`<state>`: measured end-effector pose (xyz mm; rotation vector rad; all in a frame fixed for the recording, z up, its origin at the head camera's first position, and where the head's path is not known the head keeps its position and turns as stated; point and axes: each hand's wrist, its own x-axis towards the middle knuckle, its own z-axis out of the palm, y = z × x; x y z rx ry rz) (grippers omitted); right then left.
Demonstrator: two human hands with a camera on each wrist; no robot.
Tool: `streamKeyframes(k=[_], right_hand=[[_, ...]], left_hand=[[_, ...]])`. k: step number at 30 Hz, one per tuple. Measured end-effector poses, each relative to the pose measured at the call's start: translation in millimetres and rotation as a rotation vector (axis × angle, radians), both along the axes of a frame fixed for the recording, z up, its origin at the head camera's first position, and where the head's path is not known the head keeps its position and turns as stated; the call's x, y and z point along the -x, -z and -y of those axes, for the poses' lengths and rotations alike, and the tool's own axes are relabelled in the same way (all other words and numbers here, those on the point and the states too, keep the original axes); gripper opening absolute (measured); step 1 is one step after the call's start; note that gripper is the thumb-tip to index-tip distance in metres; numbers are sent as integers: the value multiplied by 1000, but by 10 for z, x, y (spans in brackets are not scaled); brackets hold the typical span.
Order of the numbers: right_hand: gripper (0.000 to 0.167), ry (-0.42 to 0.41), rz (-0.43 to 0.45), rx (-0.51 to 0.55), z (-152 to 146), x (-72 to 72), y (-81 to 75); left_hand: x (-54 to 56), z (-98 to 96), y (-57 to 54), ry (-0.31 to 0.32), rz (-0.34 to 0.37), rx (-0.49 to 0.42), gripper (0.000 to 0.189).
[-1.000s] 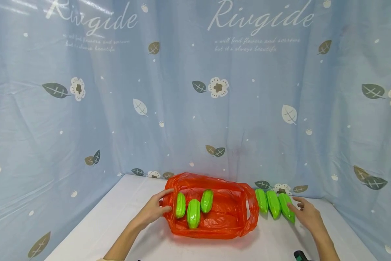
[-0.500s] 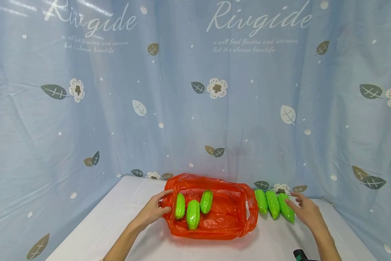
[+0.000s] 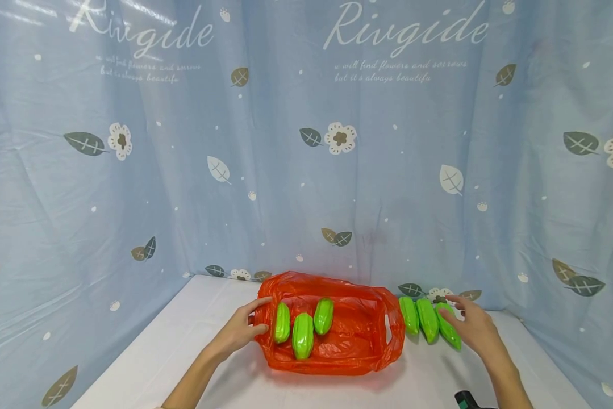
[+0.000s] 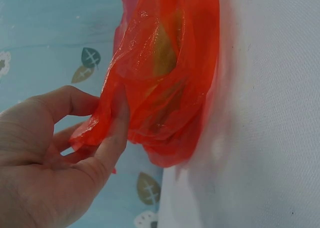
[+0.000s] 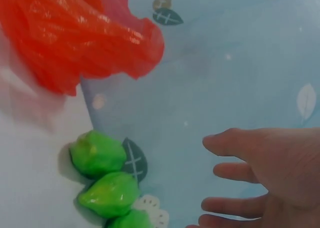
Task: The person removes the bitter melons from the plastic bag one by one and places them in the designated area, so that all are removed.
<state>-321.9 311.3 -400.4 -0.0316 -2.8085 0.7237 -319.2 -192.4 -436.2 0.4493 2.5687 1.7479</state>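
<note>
A red plastic bag (image 3: pixel 337 366) lies spread wide on the white table, its mouth facing up. Inside are three glossy, elongated green fruits with ridges (image 3: pixel 303 336), like star fruit. My left hand (image 3: pixel 237 331) grips the bag's left edge; the left wrist view shows thumb and fingers around the thin red plastic (image 4: pixel 165 102). Three more green fruits (image 3: pixel 429 321) lie side by side right of the bag. Above the rightmost one (image 3: pixel 450 335) is my right hand (image 3: pixel 475 328), fingers extended and holding nothing. In the right wrist view those fruits (image 5: pixel 111 194) sit apart from the fingers.
A blue curtain (image 3: pixel 378 170) printed with leaves and flowers rises behind and beside the white table (image 3: pixel 224 386). A black object (image 3: pixel 466 400) pokes in at the bottom edge, near my right forearm. The bag's right handle loop (image 3: pixel 395 332) reaches close to the row of fruits.
My right hand has shifted slightly left, over the rightmost green fruit. The left hand keeps its grip on the bag, and the fruits stay where they were.
</note>
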Motion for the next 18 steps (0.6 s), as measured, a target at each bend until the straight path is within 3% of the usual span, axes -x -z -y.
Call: streamKeyframes(k=[18], right_hand=[[62, -99, -36, -64, 363, -130, -110]], left_hand=[[0, 14, 34, -4, 3, -12, 63]])
